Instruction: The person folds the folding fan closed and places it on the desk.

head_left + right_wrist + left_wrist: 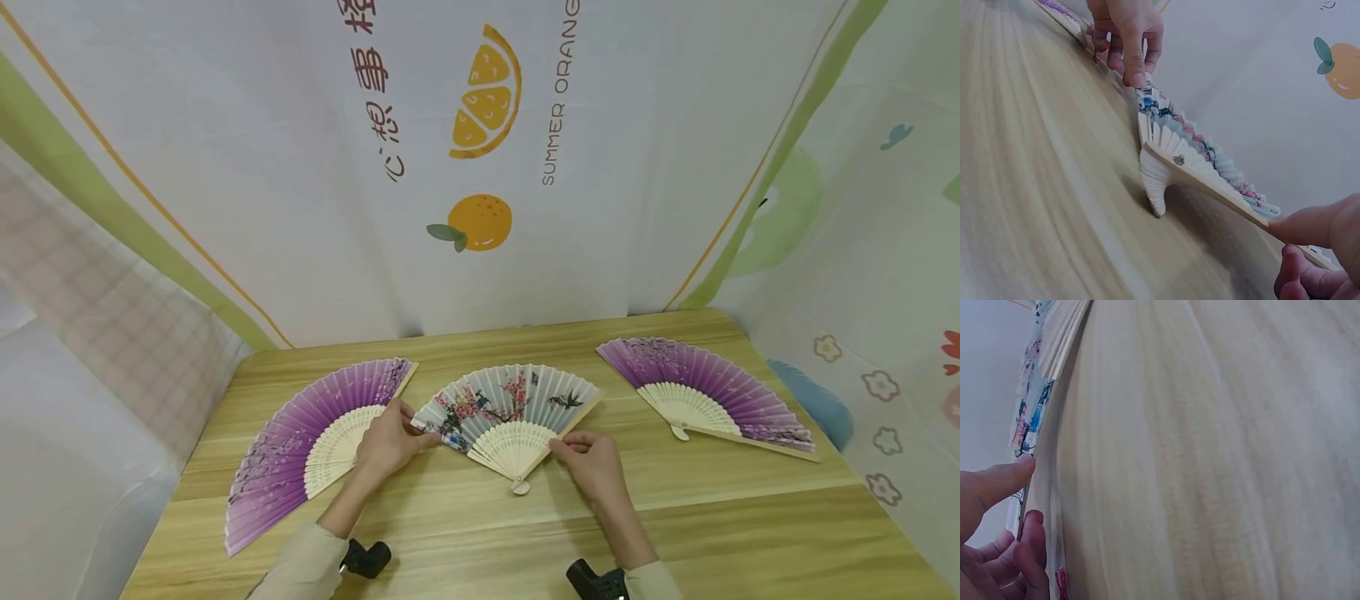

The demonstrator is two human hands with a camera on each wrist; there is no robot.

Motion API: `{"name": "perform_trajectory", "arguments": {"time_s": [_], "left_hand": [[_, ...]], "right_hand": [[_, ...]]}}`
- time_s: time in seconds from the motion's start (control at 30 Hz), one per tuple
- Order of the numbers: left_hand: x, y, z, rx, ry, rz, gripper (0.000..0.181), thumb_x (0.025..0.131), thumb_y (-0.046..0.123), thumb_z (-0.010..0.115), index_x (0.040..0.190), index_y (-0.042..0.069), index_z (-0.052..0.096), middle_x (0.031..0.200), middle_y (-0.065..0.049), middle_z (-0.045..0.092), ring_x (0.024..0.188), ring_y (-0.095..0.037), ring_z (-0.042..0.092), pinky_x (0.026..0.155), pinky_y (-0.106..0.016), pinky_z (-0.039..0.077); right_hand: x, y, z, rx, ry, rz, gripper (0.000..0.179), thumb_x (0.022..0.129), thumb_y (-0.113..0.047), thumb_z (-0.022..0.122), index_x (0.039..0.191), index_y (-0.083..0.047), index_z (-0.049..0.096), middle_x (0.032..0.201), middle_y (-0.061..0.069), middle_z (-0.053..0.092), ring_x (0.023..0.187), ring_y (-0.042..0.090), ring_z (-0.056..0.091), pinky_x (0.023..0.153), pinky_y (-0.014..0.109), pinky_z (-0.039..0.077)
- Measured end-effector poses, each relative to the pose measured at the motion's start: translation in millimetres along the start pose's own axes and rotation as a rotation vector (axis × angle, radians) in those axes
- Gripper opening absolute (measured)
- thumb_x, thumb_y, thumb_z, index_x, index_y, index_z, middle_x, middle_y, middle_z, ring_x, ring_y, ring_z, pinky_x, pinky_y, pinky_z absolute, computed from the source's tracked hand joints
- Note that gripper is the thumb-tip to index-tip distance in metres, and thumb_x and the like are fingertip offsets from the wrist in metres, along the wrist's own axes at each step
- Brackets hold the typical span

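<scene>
A pale folding fan (517, 408) with red blossoms and a dark bird is spread wide in the middle of the table. My left hand (388, 440) pinches its left outer end between thumb and fingers, close beside a purple folding fan (315, 433). On the other side, my right hand (592, 467) pinches the right guard stick. In the right wrist view the fan's ribs (1191, 169) are lifted at both sides, and its pivot end (1157, 200) is low over the wood.
Another spread purple fan (697, 392) lies at the back right of the wooden table (465, 550). Printed white cloth (300, 167) hangs behind the table and along its sides.
</scene>
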State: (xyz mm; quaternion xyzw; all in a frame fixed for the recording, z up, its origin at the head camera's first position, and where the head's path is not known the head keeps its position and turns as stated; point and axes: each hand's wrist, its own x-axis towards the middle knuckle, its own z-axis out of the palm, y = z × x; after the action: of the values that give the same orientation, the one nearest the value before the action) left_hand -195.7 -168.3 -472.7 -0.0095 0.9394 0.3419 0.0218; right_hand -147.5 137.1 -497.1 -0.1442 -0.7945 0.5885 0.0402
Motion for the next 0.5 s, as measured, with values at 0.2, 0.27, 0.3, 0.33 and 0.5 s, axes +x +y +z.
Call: {"name": "perform_trajectory", "arguments": {"time_s": [0.2,0.27,0.3,0.33,0.5], "left_hand": [[0.4,1.2,-0.9,-0.113,0.024,0.021,0.052,0.078,0.024,0.091,0.11,0.0,0.057,0.088,-0.006,0.071,0.08,-0.025,0.066,0.071,-0.044,0.053],[1.1,1.3,-1.0,-0.154,0.036,0.036,0.049,0.08,0.02,0.09,0.109,-0.002,0.057,0.088,-0.007,0.07,0.08,-0.026,0.067,0.071,-0.043,0.053],[1.6,1.5,-1.0,-0.179,0.036,0.036,0.047,0.081,0.018,0.089,0.109,-0.002,0.057,0.089,-0.008,0.07,0.081,-0.027,0.067,0.071,-0.042,0.054],[2.0,1.8,-1.0,-0.205,0.038,0.034,0.045,0.081,0.016,0.088,0.109,-0.003,0.057,0.089,-0.009,0.069,0.081,-0.027,0.067,0.07,-0.04,0.054],[4.3,2.3,-0.7,-0.32,0.034,-0.01,0.039,0.084,0.01,0.085,0.108,-0.005,0.058,0.089,-0.011,0.065,0.081,-0.025,0.064,0.064,-0.031,0.052]], "right_hand": [[0.2,-5,-4,0.052,-0.037,0.026,0.02,0.087,-0.009,0.081,0.088,0.008,0.071,0.077,0.007,0.064,0.068,0.015,0.055,0.057,0.024,0.045],[0.8,-7,-6,0.066,-0.05,0.031,0.021,0.088,-0.01,0.08,0.09,0.009,0.071,0.078,0.007,0.063,0.068,0.015,0.054,0.057,0.024,0.044],[1.1,-7,-7,0.07,-0.055,0.032,0.021,0.088,-0.009,0.08,0.091,0.009,0.071,0.078,0.007,0.063,0.068,0.015,0.053,0.057,0.024,0.044],[1.5,-8,-8,0.072,-0.061,0.033,0.021,0.089,-0.01,0.079,0.091,0.01,0.07,0.077,0.006,0.063,0.068,0.015,0.053,0.057,0.024,0.043],[4.0,-9,-11,0.086,-0.081,0.035,0.019,0.09,-0.009,0.078,0.09,0.009,0.071,0.076,0.004,0.061,0.069,0.015,0.05,0.058,0.025,0.042]]}}
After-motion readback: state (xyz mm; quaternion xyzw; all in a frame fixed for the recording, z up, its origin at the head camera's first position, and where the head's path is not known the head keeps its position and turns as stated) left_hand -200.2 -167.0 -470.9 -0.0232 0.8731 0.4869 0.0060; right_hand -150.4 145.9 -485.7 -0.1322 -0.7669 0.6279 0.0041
